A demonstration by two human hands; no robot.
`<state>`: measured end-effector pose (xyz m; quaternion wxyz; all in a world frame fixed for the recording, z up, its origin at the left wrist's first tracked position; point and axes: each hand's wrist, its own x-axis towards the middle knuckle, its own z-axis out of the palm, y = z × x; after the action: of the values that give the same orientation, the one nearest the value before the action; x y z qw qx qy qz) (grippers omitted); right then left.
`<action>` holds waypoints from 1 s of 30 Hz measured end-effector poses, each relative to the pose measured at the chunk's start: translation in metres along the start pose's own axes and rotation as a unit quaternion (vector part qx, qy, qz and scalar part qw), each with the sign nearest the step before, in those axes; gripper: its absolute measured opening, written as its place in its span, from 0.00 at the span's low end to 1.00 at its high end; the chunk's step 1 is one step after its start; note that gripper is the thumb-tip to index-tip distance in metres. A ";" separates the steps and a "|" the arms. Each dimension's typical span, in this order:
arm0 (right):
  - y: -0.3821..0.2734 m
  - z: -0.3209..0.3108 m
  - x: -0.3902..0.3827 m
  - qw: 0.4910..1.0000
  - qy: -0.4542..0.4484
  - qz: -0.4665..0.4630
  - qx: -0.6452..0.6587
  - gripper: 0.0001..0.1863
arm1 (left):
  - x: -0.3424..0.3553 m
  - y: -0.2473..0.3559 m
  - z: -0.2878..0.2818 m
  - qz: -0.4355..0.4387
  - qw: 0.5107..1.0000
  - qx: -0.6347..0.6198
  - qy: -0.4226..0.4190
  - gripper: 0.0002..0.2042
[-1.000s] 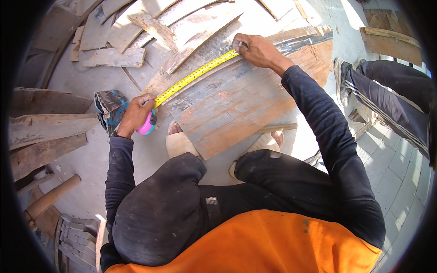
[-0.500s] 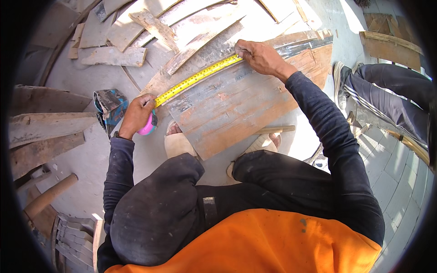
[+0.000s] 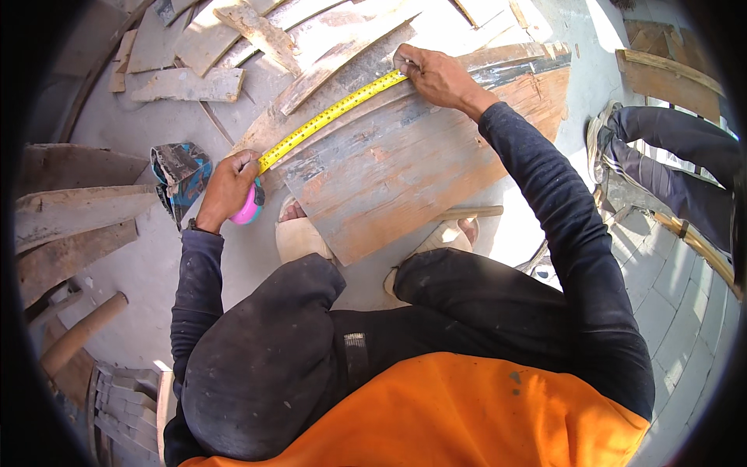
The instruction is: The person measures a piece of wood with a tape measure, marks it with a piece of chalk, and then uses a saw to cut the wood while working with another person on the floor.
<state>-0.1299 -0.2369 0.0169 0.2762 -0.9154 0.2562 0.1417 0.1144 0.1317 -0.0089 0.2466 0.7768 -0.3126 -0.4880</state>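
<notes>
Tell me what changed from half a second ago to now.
The right hand moved its end of the yellow tape slightly farther from the wearer, and another person's shoe shifted right, away from the board. Nothing was grasped or released; the left hand still holds the pink case; the board stayed put.

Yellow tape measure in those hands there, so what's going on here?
The person's left hand holds the pink case, and the right hand pinches the extended yellow tape at its other end. It runs along the far side of a worn wooden panel; contact is unclear. Loose planks lie beyond.
</notes>
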 end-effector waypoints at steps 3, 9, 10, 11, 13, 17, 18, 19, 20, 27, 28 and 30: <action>0.000 -0.003 -0.004 0.999 -0.030 0.010 0.015 0.11 | -0.001 -0.001 -0.005 0.014 0.999 0.041 0.004 0.15; 0.001 0.001 0.004 0.999 0.020 -0.007 -0.031 0.09 | 0.005 -0.004 0.001 0.003 1.000 0.027 0.008 0.16; -0.007 -0.010 0.005 1.000 -0.008 -0.008 -0.013 0.09 | 0.004 -0.005 -0.002 0.004 0.999 0.026 0.019 0.16; -0.004 -0.007 0.002 1.000 -0.010 -0.024 -0.010 0.09 | 0.001 -0.009 -0.001 0.009 0.999 0.036 0.028 0.16; 0.006 -0.001 -0.006 0.998 -0.010 -0.055 -0.011 0.09 | -0.001 -0.010 0.001 0.026 0.997 0.056 0.047 0.16; 0.010 0.006 0.002 0.998 0.040 -0.048 -0.019 0.10 | -0.002 0.002 -0.002 0.012 0.999 0.044 0.014 0.16; 0.015 0.009 0.006 0.997 0.064 -0.040 -0.009 0.10 | 0.001 0.006 -0.003 0.015 0.999 0.034 0.015 0.16; 0.015 0.013 0.002 0.999 0.027 -0.021 0.005 0.11 | -0.001 0.004 -0.001 0.009 0.999 0.026 0.016 0.16; 0.012 0.006 0.003 1.000 -0.006 -0.006 0.016 0.11 | 0.001 -0.001 -0.002 0.017 0.999 0.028 0.026 0.16; 0.001 -0.006 0.003 0.999 0.007 -0.023 -0.043 0.14 | -0.001 -0.004 0.000 0.017 0.999 0.033 0.024 0.15; -0.004 -0.011 0.007 1.000 -0.002 -0.007 -0.030 0.13 | 0.001 -0.006 -0.001 0.024 0.998 0.037 0.034 0.15; 0.003 -0.006 0.006 0.998 -0.053 0.021 0.010 0.12 | -0.002 -0.010 0.002 0.017 0.998 0.056 0.033 0.16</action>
<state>-0.1254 -0.2449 0.0179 0.2952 -0.8984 0.2615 0.1936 0.1141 0.1396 -0.0151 0.2212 0.7997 -0.3448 -0.4390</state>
